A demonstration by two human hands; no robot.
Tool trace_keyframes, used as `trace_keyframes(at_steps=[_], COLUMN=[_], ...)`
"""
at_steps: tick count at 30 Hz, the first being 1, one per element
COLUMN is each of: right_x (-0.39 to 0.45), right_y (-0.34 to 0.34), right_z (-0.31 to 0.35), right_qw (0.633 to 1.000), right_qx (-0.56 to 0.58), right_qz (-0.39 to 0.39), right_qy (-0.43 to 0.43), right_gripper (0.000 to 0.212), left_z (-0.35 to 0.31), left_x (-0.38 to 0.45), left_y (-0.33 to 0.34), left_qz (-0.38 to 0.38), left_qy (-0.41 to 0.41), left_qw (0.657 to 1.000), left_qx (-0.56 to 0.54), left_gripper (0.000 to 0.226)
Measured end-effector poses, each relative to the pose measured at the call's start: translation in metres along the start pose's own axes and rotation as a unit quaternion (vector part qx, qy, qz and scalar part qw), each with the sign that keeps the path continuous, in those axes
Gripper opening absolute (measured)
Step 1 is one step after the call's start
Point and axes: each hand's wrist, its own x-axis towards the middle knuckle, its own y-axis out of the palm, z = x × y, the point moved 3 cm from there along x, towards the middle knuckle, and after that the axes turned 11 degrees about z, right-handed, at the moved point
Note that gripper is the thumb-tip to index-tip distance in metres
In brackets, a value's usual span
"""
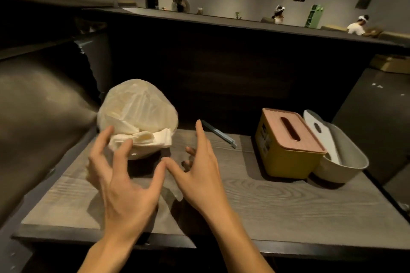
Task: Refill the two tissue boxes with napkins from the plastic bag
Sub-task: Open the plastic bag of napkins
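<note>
Plastic bag of napkins sits near table far-left corner. Looks light, thin, slippery film; I'd pinch the soft napkin stack at the mouth. My left hand and right hand hover spread, holding nothing. Tissue boxes: yellow box, white box by right edge.

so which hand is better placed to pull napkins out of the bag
Left. The left hand hovers with fingers spread just before the napkins at the plastic bag mouth; the right hand sits farther right.

plastic bag: translucent, bulging, far left of the table, mouth open toward the near edge
napkins: white, folded, spilling from the bag's mouth
yellow tissue box: pink slotted lid on
grey tissue box: just right, tilted
</note>
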Motion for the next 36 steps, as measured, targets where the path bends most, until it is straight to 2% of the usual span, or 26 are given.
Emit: trace_keyframes(at_steps=[2, 4, 7, 8, 10, 12, 18, 20, 23, 27, 31, 33, 34, 36], right_x=[-0.011, -0.019, -0.022, -0.022, -0.017, -0.015, -0.035, -0.038, -0.043, -0.060, -0.070, -0.077, -0.081, -0.091], right_y=[-0.024, -0.064, -0.119, -0.136, -0.159, -0.172, -0.177, -0.178, -0.182, -0.194, -0.201, -0.205, -0.207, -0.210], right_z=[0.004, 0.001, -0.003, -0.007, -0.012, -0.014, 0.000, 0.002, 0.004, 0.008, 0.005, 0.005, 0.006, 0.011], right_qw=[0.998, 0.981, 0.922, 0.900, 0.867, 0.855, 0.887, 0.916, 0.954, 0.945, 0.948, 0.947, 0.947, 0.955], right_qx=[-0.030, -0.126, -0.298, -0.345, -0.410, -0.428, -0.397, -0.340, -0.239, -0.206, -0.162, -0.150, -0.144, -0.108], right_qz=[-0.050, -0.145, -0.245, -0.249, -0.202, -0.161, -0.158, -0.149, -0.153, -0.253, -0.274, -0.283, -0.286, -0.276], right_qy=[-0.016, -0.027, 0.040, 0.092, 0.200, 0.245, 0.177, 0.152, 0.099, 0.019, 0.012, 0.007, 0.005, -0.011], right_gripper=[0.085, 0.062, 0.050, 0.054, 0.066, 0.069, 0.046, 0.042, 0.026, 0.022, 0.023, 0.024, 0.026, 0.028], left_z=[-0.016, -0.036, -0.058, -0.066, -0.080, -0.092, -0.112, -0.114, -0.114, -0.124, -0.137, -0.143, -0.141, -0.134], left_x=[-0.004, -0.002, 0.004, 0.006, 0.009, 0.013, 0.027, 0.030, 0.031, 0.029, 0.033, 0.034, 0.037, 0.046], left_y=[0.015, 0.047, 0.101, 0.117, 0.141, 0.156, 0.182, 0.185, 0.185, 0.188, 0.195, 0.196, 0.196, 0.188], left_qz=[0.016, 0.093, 0.202, 0.225, 0.260, 0.281, 0.279, 0.277, 0.287, 0.341, 0.390, 0.429, 0.436, 0.417], left_qy=[0.074, 0.088, 0.058, 0.057, 0.051, 0.046, -0.044, -0.082, -0.127, -0.200, -0.244, -0.254, -0.260, -0.244], left_qw=[0.997, 0.986, 0.966, 0.959, 0.949, 0.943, 0.936, 0.934, 0.924, 0.890, 0.851, 0.836, 0.832, 0.851], left_qx=[-0.029, -0.104, -0.154, -0.161, -0.170, -0.175, -0.211, -0.211, -0.218, -0.226, -0.251, -0.230, -0.223, -0.206], left_gripper=[0.038, 0.019, 0.020, 0.021, 0.024, 0.027, 0.033, 0.038, 0.052, 0.080, 0.092, 0.081, 0.068, 0.029])
